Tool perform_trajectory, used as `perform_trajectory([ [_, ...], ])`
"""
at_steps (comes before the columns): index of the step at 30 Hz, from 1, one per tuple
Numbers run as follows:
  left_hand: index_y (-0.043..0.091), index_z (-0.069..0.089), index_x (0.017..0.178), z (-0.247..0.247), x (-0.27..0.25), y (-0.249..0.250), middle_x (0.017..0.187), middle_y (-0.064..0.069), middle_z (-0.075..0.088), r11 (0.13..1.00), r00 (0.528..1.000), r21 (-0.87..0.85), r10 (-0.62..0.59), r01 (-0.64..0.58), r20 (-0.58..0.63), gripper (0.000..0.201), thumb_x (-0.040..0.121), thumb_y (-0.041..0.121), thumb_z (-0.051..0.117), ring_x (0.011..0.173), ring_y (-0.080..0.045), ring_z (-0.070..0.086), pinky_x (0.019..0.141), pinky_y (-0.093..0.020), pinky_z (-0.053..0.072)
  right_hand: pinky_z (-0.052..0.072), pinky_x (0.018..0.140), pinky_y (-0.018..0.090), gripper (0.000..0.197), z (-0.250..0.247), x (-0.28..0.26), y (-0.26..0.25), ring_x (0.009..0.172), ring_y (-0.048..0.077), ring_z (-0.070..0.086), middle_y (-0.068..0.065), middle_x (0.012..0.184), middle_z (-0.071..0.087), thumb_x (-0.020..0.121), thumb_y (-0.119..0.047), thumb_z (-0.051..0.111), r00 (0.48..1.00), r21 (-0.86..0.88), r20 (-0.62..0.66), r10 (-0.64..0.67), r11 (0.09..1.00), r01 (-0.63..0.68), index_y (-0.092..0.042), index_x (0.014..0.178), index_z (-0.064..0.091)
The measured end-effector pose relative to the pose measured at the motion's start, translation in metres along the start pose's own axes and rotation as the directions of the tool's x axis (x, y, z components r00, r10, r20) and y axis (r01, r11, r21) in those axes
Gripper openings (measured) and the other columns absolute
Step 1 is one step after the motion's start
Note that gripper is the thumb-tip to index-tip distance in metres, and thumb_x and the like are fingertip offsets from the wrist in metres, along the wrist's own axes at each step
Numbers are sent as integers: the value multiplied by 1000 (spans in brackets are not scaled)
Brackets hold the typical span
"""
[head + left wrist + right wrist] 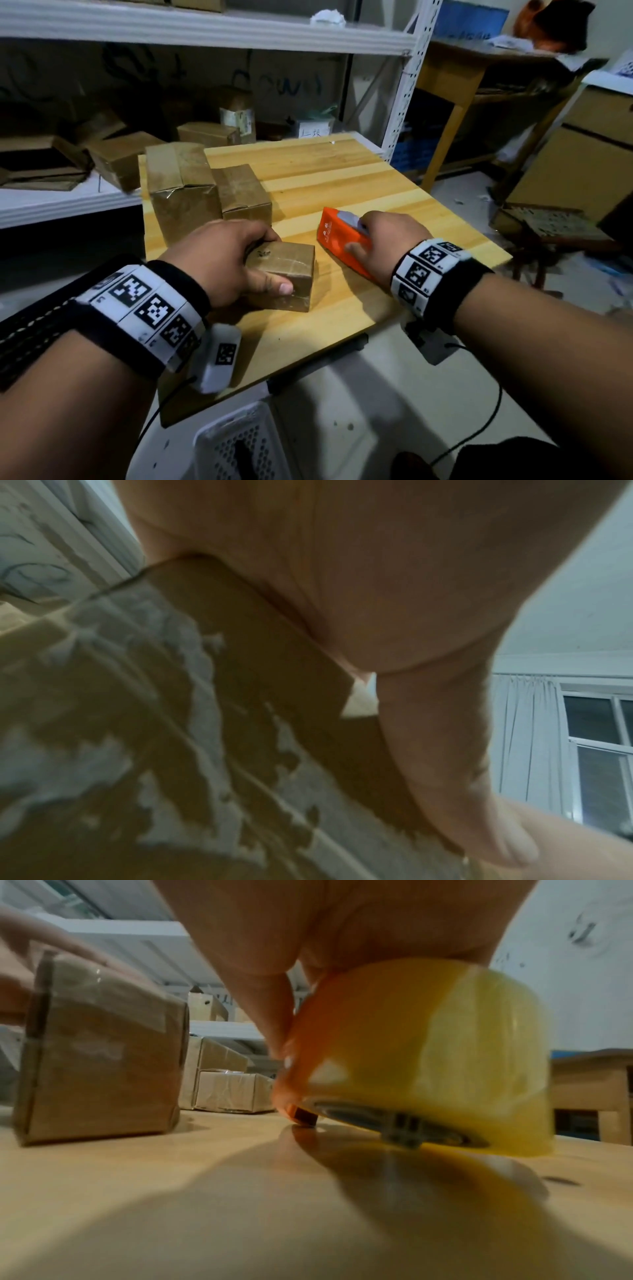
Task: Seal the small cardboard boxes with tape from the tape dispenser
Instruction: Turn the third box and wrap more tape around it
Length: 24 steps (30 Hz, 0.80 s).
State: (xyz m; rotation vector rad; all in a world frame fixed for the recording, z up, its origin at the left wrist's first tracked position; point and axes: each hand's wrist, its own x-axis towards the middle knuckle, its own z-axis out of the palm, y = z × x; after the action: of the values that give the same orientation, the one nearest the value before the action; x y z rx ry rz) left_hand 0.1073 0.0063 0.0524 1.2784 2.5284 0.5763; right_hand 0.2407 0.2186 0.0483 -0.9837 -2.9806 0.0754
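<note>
- Left hand (222, 260) curled over a small brown cardboard box (286, 274), thumb along its near side, gripping it on the wooden surface (342, 178).
- Clear tape glinting across the box top and down one side; from the left wrist, torn whitish patches on the cardboard (137, 723).
- Right hand (387, 240) wrapped round the orange tape dispenser (337, 236), just right of the box.
- Yellowish roll of tape (445, 1053) in the dispenser, tilted, one orange corner touching the surface.
- Two more brown boxes (209, 192) standing together behind, at the left of the surface.
</note>
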Motion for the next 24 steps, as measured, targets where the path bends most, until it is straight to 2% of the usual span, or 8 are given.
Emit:
perform_trajectory([
  [4, 42, 60, 122, -1, -1, 3, 110, 19, 58, 1000, 1000, 26, 6, -6, 6, 65, 64, 60, 86, 107, -11, 53, 91, -36, 47, 50, 87, 36, 53, 6, -11, 1, 112, 30, 65, 6, 124, 69, 93, -55, 68, 999, 61, -36, 6, 998, -4, -20, 132, 61],
  [7, 42, 60, 123, -2, -1, 3, 111, 20, 57, 1000, 1000, 27, 0, 0, 17, 68, 63, 61, 85, 110, -12, 53, 96, -39, 48, 48, 96, 38, 45, -3, -24, 1, 115, 27, 59, 4, 121, 64, 94, -56, 66, 976, 164, -217, 13, 986, 23, -23, 124, 70],
  [10, 42, 59, 124, -1, -1, 3, 107, 23, 54, 1000, 1000, 20, -10, 10, 17, 69, 63, 61, 84, 110, -11, 53, 96, -40, 49, 47, 71, 28, 26, -8, -44, -7, 85, 14, 64, -4, 89, 68, 99, -49, 63, 937, 548, -335, 96, 829, 111, -26, 87, 70],
  [12, 42, 58, 123, 1, 0, 3, 98, 28, 51, 1000, 1000, -1, -16, 16, 11, 67, 64, 57, 86, 103, -6, 51, 84, -32, 46, 45, 51, 23, 31, -1, -54, -16, 58, 9, 62, -2, 69, 68, 102, -41, 63, 978, 820, -150, 142, 571, 43, -18, 81, 69],
  [14, 43, 58, 123, 1, 0, 3, 95, 30, 49, 1000, 1000, -4, -11, 11, 5, 68, 63, 57, 86, 99, -4, 50, 77, -27, 40, 39, 40, 21, 35, 12, -57, -23, 41, 14, 53, 2, 57, 62, 104, -36, 60, 991, 933, 50, 121, 348, -90, -5, 90, 69],
  [18, 42, 59, 123, 1, 1, 2, 100, 27, 52, 1000, 1000, 7, 3, -3, 8, 71, 60, 62, 83, 104, -7, 53, 83, -31, 43, 32, 40, 20, 44, 39, -53, -31, 41, 21, 53, 4, 57, 60, 104, -51, 56, 955, 922, 294, 39, 250, -294, -7, 97, 59],
  [21, 43, 59, 123, 1, 1, 0, 108, 24, 58, 1000, 1000, 1, 5, -5, 11, 72, 58, 66, 82, 106, -8, 56, 89, -34, 49, 30, 41, 17, 54, 48, -48, -35, 42, 21, 52, 4, 60, 59, 98, -65, 54, 906, 905, 420, -54, 104, -413, -12, 107, 58],
  [24, 42, 61, 123, 1, 1, 0, 111, 22, 61, 1000, 1000, -8, 0, 0, 8, 76, 55, 69, 80, 106, -7, 57, 90, -35, 50, 26, 41, 15, 53, 52, -41, -34, 44, 17, 45, 1, 60, 51, 93, -70, 57, 875, 880, 473, -102, 0, -475, -17, 96, 58],
])
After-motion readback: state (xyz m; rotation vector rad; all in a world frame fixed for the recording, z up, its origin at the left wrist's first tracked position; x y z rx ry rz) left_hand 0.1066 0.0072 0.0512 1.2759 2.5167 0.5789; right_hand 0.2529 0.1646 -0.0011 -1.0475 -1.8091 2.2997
